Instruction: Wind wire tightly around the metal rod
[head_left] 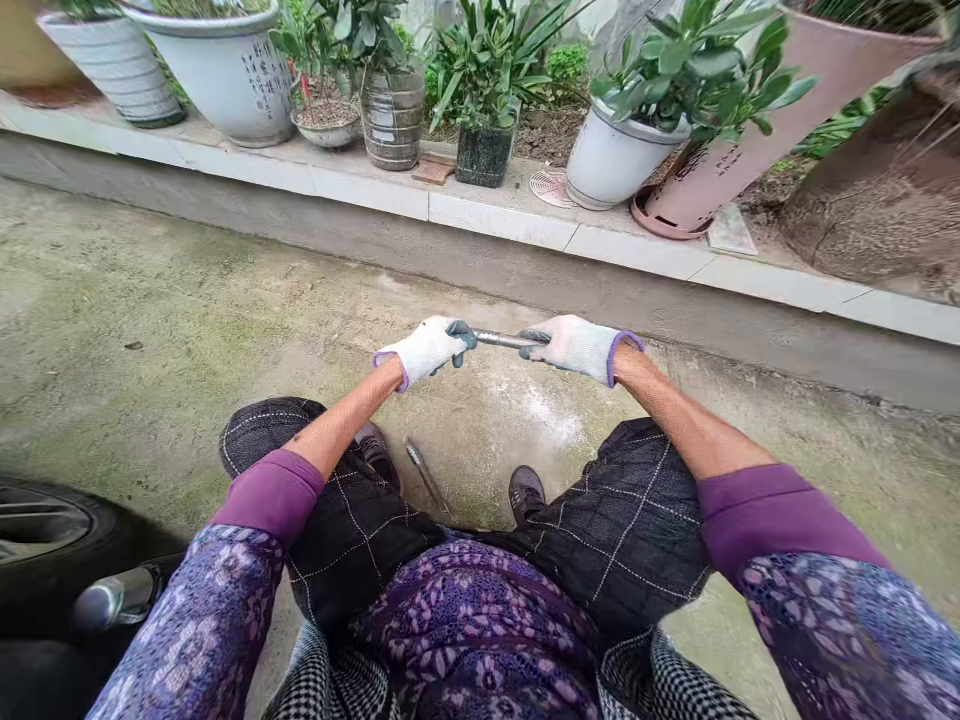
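Note:
A slim silvery metal rod [498,339] spans the gap between my hands, held roughly level above the concrete. My left hand [435,346], in a white knit glove with dark grey-green fingertips and a purple cuff, is closed around its left end. Gripping the other end is my right hand [571,346], in a matching glove. The ends of the rod are hidden by the fingers, so its exact kind is unclear. On the ground between my shoes lies a second metal rod [426,474], slanting toward me.
A low tiled ledge [502,219] runs across in front, carrying several potted plants, among them a white pot [622,160] and a tall pink pot [720,180]. A wheel [45,530] stands at the lower left. White powder [536,415] marks the concrete floor.

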